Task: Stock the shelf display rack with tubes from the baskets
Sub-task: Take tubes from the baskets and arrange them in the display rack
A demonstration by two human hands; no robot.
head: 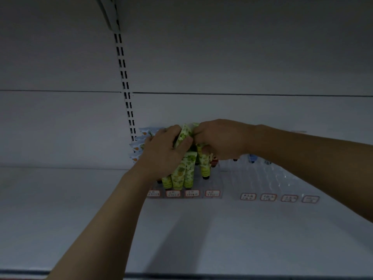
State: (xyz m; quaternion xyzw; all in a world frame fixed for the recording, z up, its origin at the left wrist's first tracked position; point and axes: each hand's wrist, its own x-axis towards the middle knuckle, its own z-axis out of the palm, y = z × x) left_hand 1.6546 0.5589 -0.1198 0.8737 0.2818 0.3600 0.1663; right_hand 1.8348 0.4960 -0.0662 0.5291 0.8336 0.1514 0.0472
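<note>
A pale grey flat metal shelf [80, 219] is carrying two clear plastic display racks, which are sitting side by side near its back wall. The left rack [217, 179] is holding green leaf-patterned tubes [189, 172] cap-down behind red-bordered labels [192, 193]. The right rack [272, 178], just beside it, is showing four similar labels along its front.

Print on the price labels [212, 193] along the front edge of the rack [227, 178]: too blurred to read. Left hand [161, 154] half covers the orange-marked tubes [139, 142]; fingertips of the right hand [220, 138] are hidden behind green tubes [189, 170].
</note>
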